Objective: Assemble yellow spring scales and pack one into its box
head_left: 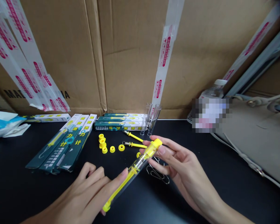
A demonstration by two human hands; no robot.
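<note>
At the far left of the black worktop (9,186) lies a blue-and-white packet (8,123), with a flat box (52,117) just beyond it. Next come three green printed boxes (67,140) lying side by side, their long sides running away from the person.

In front of these, the left hand (93,189) holds the lower end of a clear tube (130,174): the index finger lies along its side, the thumb tip shows by the yellow end piece (106,206), and the other fingers curl loosely. Beyond that hand stand or lie small yellow rings (102,143), and more boxes (120,121) lie against the cardboard (133,56).

The tube is raised above the worktop between both hands. Its long axis slants from the left hand, low and near the person, up and away to the right hand (184,161), which pinches it between thumb and fingers at the yellow cap (156,143); that hand is the nearer to the cap.

Behind the right fingers are two yellow rods (135,137), two upright loose tubes (154,119) and wire hooks (158,175). Farther right are a bottle (211,109) and a pale bag (259,140).
</note>
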